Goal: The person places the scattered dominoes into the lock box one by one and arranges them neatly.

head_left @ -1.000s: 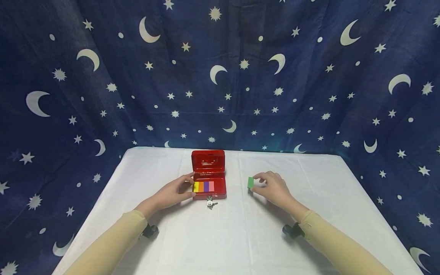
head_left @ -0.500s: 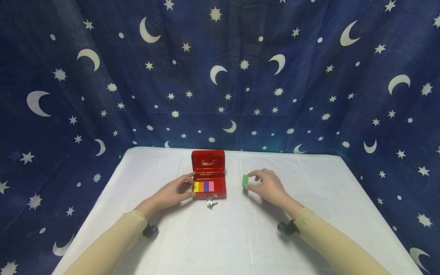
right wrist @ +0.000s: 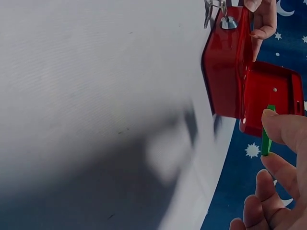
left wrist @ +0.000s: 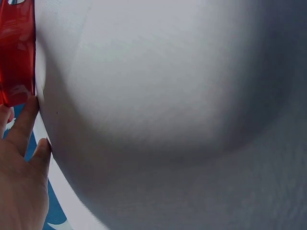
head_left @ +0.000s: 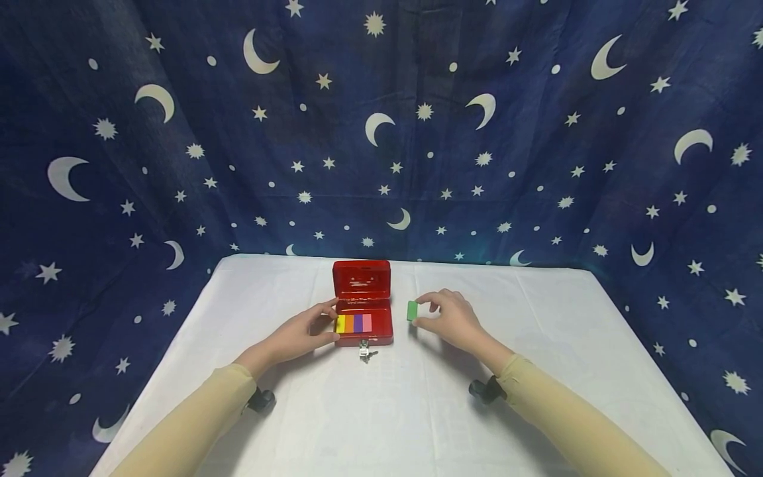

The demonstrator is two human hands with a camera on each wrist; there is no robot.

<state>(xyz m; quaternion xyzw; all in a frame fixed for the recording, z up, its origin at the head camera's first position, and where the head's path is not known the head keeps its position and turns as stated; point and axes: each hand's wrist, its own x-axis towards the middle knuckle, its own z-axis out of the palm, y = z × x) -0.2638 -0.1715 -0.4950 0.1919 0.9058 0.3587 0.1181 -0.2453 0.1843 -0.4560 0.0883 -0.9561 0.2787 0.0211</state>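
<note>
A red cash box (head_left: 381,322) stands on the white table with its lid (head_left: 361,279) raised at the back. Inside, yellow, orange, purple and pink blocks (head_left: 357,323) lie side by side toward the left. My left hand (head_left: 298,333) holds the box by its left side, thumb near the front corner and index finger near the hinge. To the right of the box, my right hand (head_left: 453,320) pinches a green block (head_left: 412,311) upright between thumb and fingertip. In the right wrist view the green block (right wrist: 266,136) shows as a thin piece, overlapping the lid.
Small keys (head_left: 368,356) hang at the lock on the box's front. White cloth (head_left: 381,424) covers the table. Behind it hangs a dark blue curtain (head_left: 334,132) with moons and stars. A black wrist camera (head_left: 485,389) sits under the right sleeve.
My right hand has moved left with the green block, from well right of the box to close beside its right wall. The left hand and the box have stayed in place.
</note>
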